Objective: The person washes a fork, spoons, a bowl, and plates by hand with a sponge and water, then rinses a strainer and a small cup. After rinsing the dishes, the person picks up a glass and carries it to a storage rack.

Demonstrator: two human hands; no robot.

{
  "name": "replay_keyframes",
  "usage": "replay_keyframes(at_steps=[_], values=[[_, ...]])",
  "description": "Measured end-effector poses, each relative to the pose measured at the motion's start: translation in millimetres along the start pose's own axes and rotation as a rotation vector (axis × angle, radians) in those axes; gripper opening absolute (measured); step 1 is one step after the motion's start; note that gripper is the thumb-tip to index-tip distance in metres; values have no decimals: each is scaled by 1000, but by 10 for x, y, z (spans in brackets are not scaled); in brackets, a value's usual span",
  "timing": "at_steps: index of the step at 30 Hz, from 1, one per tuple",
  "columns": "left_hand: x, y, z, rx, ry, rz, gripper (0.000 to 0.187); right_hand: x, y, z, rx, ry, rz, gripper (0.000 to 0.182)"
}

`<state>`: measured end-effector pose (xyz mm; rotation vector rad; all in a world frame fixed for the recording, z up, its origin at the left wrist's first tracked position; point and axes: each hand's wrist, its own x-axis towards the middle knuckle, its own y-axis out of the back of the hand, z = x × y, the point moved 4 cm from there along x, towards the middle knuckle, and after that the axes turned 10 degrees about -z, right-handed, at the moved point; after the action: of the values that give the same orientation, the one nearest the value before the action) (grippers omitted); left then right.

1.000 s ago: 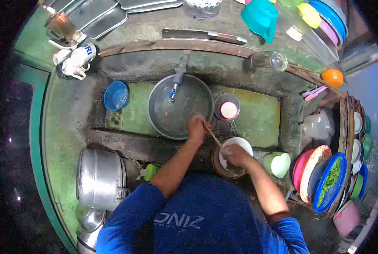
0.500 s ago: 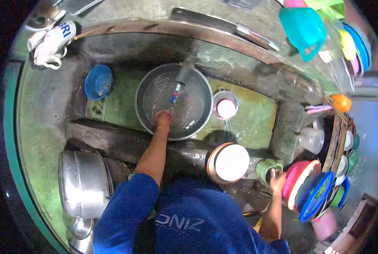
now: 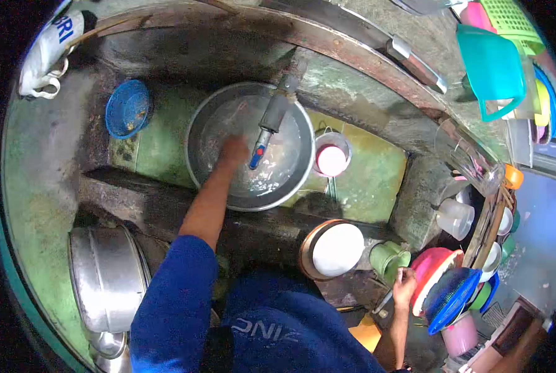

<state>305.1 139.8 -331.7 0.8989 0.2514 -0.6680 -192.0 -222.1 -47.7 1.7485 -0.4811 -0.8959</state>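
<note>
Over the water in a large round metal basin (image 3: pixel 194 180), my left hand (image 3: pixel 233 151) is smeared by motion, so its fingers cannot be made out. A tap with a blue and red spout (image 3: pixel 259 152) hangs above the basin, just right of that hand. At the lower right, my right hand (image 3: pixel 405 287) has curled fingers at the rim of a green plastic mug (image 3: pixel 387 258), which leans toward it. A round pot with a white top (image 3: pixel 338 250) stands left of the mug. Beside my right hand rests a red basin (image 3: pixel 428 267).
A blue bowl (image 3: pixel 127 109) lies at the left of the trough. Right of the metal basin is a small pan holding a pink-white cup (image 3: pixel 330 160). Large metal pots (image 3: pixel 107 276) stand lower left. A knife (image 3: pixel 415 65) lies on the ledge; a teal jug (image 3: pixel 492 68) is upper right.
My left hand has moved up and further over the basin's water. My right hand has drawn slightly toward me, and the green mug tilts more. The whole view has shifted a little.
</note>
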Motion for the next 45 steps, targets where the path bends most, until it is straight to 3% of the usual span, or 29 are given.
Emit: replay_keyframes(at_steps=[5, 8, 13, 16, 19, 22, 24, 25, 29, 30, 31, 33, 34, 35, 37, 40, 43, 45], values=[[-113, -679, 53, 107, 101, -112, 27, -86, -17, 15, -55, 48, -8, 12], [-121, -1053, 54, 131, 163, -240, 27, -107, 62, -88, 39, -27, -33, 11], [-103, -1118, 188, -44, 180, -295, 27, -109, 189, -239, 3, 21, 29, 12], [-241, -859, 237, -458, 180, -254, 27, 4, 280, -675, 139, 119, 60, 7], [-532, -478, 362, -1170, 234, -229, 27, 239, 262, -1489, 242, 266, 68, 7], [-871, -176, 600, -1729, 197, -137, 28, 563, -161, -2398, 459, 475, -91, 16], [-976, -24, 680, -1909, -3, -197, 22, 748, -604, -3085, 673, 425, -390, 22], [-1093, 121, 881, -2029, -73, -180, 21, 829, -837, -3351, 615, 508, -422, 24], [-1156, 177, 990, -2158, -142, -94, 20, 986, -1510, -4121, 899, 164, -758, 26], [-1225, 273, 1033, -2136, -99, -58, 20, 913, -1406, -4282, 942, 196, -737, 18], [-1260, 326, 1000, -2116, -56, -23, 20, 972, -1511, -4314, 848, 409, -512, 10], [-1201, 334, 787, -2095, -105, -3, 17, 1029, -1669, -4183, 867, 361, -626, 6], [-1200, 370, 702, -2107, -100, 40, 15, 996, -1477, -4190, 859, 378, -576, 3], [-1209, 394, 622, -2119, -94, 82, 12, 965, -1324, -4184, 902, 281, -565, 11], [-1304, 494, 601, -2042, -73, 116, 13, 1063, -1280, -4121, 985, 392, -534, 19], [-1281, 450, 619, -2114, -195, 75, 17, 1105, -1224, -4216, 1087, 378, -439, 21], [-1280, 372, 620, -2179, -97, 93, 28, 1216, -1120, -4282, 1238, 339, -287, 16], [-1384, 412, 571, -1922, 38, 77, 35, 1432, -1023, -4252, 1540, 342, -200, 11]])
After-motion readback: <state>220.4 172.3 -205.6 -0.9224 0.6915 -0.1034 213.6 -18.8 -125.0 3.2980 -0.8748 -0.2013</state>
